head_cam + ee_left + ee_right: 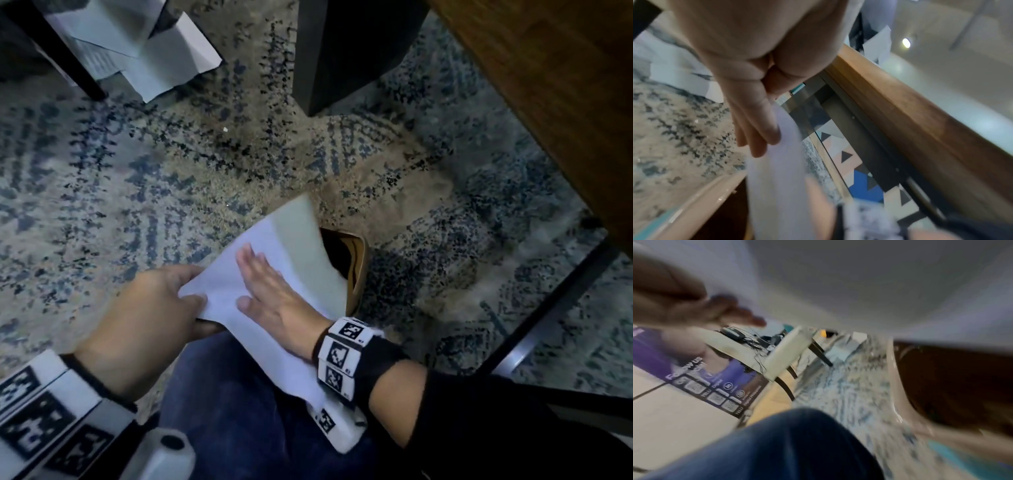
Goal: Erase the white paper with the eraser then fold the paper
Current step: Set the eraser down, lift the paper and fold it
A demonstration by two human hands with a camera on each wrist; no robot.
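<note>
Matt white paper [274, 240]; rough woven rug [137, 171]; wood tabletop [548, 85].

My right-wrist view is motion-blurred; the white paper [869, 280] covers twelve o'clock. The paper hides most of the brown bin [356, 263]; I see no eraser.

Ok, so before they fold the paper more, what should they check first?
1. Left hand grips the white paper at its edge: ok.
2. Right hand lies flat on the sheet: ok.
3. Firm surface underneath: not ok, the paper rests on a knee above the rug.
4. Edges lined up: cannot tell.
5. Marks erased: cannot tell.
6. Eraser put away: cannot tell, none in view.
</note>
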